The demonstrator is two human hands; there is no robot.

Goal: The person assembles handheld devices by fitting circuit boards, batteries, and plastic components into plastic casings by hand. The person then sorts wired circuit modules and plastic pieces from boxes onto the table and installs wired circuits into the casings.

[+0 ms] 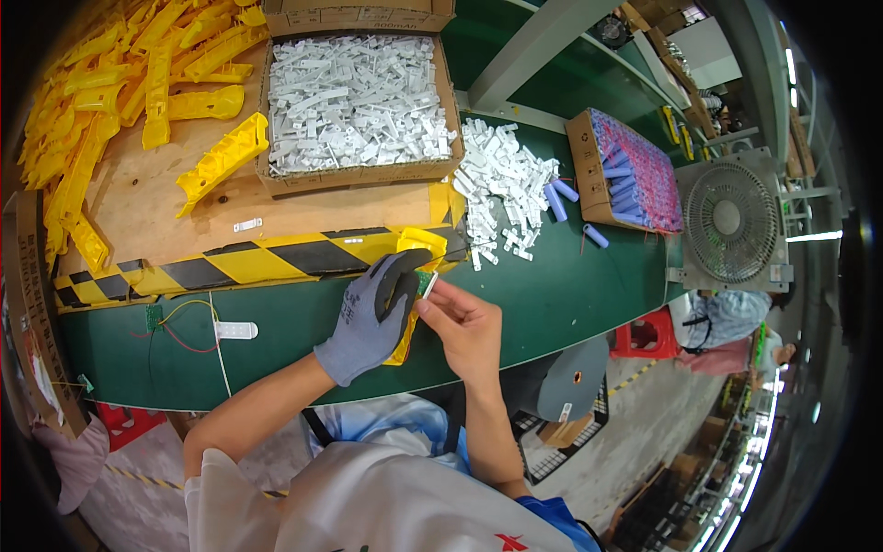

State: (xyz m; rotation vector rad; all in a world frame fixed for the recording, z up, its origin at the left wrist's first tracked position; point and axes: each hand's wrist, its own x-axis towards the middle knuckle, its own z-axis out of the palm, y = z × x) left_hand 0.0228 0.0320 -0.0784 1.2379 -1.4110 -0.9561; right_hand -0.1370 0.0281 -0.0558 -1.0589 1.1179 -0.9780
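Observation:
My left hand [368, 317], in a grey glove with dark fingers, is wrapped round a yellow plastic housing [422, 241]. The housing's ends show above and below the glove. A small green circuit board [423, 281] shows at the housing, between my hands. My bare right hand [474, 333] pinches a small white strip [431, 284] at the board's edge. My fingers hide much of the contact there. On the green bench [294, 359] to the left lie another circuit board [154, 318] with thin wires and a white perforated plate [237, 330].
Yellow housings [101, 101] are heaped on a wooden board at the far left. A carton [359, 175] full of white plastic pieces stands beyond my hands, with more white pieces [504, 179] spilled beside it. Rightward are loose blue cylindrical cells [556, 202], a box [589, 175] of cells and a fan [731, 219].

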